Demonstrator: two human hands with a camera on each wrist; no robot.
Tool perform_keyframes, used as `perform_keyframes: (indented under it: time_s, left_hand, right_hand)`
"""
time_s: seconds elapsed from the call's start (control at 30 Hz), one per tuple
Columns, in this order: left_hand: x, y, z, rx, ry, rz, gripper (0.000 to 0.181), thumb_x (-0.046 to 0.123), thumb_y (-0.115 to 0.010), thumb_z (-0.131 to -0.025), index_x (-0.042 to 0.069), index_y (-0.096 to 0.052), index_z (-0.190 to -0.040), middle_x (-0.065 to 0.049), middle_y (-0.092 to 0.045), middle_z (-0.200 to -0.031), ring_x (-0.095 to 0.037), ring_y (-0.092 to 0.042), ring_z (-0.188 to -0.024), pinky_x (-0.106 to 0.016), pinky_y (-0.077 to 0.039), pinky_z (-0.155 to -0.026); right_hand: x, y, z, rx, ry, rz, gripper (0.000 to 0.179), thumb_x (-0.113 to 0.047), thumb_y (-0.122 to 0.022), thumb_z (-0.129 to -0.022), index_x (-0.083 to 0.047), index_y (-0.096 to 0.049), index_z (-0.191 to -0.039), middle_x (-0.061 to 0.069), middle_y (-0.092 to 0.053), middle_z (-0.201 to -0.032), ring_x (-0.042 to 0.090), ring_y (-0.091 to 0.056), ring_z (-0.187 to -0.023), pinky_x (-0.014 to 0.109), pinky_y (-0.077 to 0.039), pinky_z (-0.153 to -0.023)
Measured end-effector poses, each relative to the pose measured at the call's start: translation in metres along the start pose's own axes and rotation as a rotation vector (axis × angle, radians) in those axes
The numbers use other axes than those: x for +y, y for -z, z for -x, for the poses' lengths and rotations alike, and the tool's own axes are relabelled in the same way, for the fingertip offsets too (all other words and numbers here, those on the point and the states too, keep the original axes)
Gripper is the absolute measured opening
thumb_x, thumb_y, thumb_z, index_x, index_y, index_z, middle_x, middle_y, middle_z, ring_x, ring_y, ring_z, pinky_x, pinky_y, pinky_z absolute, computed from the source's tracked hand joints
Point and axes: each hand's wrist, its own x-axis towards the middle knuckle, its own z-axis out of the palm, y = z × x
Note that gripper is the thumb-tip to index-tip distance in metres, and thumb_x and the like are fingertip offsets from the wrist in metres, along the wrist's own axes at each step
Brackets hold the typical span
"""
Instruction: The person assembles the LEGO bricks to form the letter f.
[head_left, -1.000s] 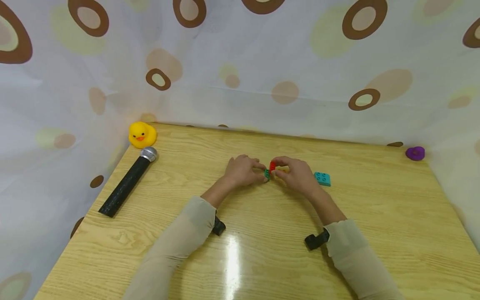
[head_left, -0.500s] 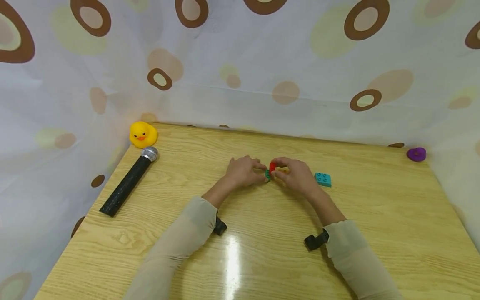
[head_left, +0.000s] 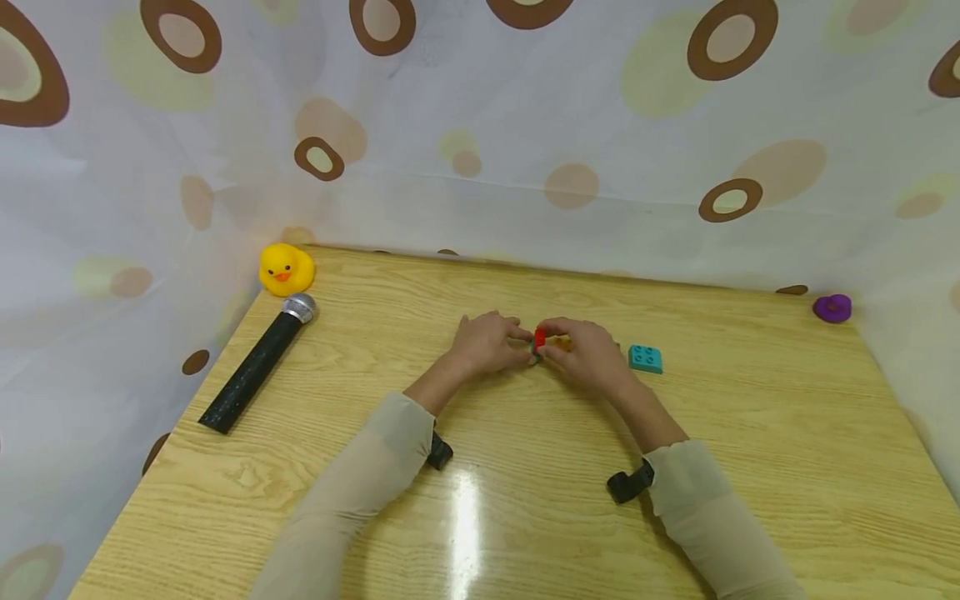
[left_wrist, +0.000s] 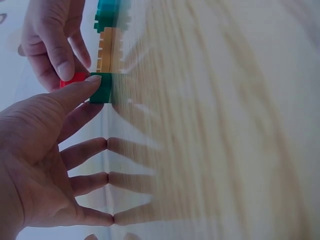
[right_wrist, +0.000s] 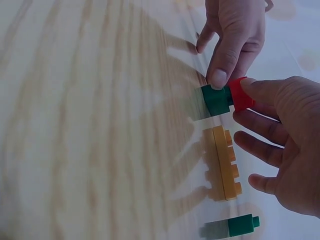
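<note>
A: What has moved since a second ago?

B: The right hand (head_left: 583,350) has slid a little leftward, bringing the small red plastic brick (head_left: 538,337) down against the small green plastic brick (head_left: 535,351). Before, the red one sat slightly higher and to the right.

A: How do the hands grip?

B: The left hand (head_left: 486,342) pinches the green brick, forefinger on top, while its other fingers rest spread on the wooden counter (head_left: 750,433). The right hand pinches the red brick between thumb and forefinger, the remaining fingers loosely extended.

A: Where do the bricks sit?

B: At the middle of the counter, the green one on the surface, the red one touching its upper side.

A: Anything close by?

B: A long yellow plastic brick (right_wrist: 226,163) lies just beside them under the right hand, and a turquoise plastic brick (head_left: 645,358) is just to the right of that hand.

A: Further off?

B: A black microphone with a silver head (head_left: 255,364) and a yellow rubber duck (head_left: 284,269) at the far left; a purple toy (head_left: 832,307) at the far right.
</note>
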Motion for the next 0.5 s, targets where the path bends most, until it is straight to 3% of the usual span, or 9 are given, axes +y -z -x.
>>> perform_keyframes:
  time_s: [0.5]
  left_hand:
    - [0.0024,-0.0007,0.0003,0.005,0.017,0.02,0.048,0.052,-0.07,-0.092,0.033,-0.067,-0.136,0.0,-0.053,-0.154,-0.036,-0.038,-0.15,-0.074,-0.022,-0.115]
  right_hand:
    - [-0.0011,-0.0025,-0.0004,0.009,0.033,0.027,0.031,-0.023,-0.07,-0.098,-0.008,-0.07,-0.124,0.011,-0.074,-0.121,0.032,-0.068,-0.111,0.051,-0.055,-0.095]
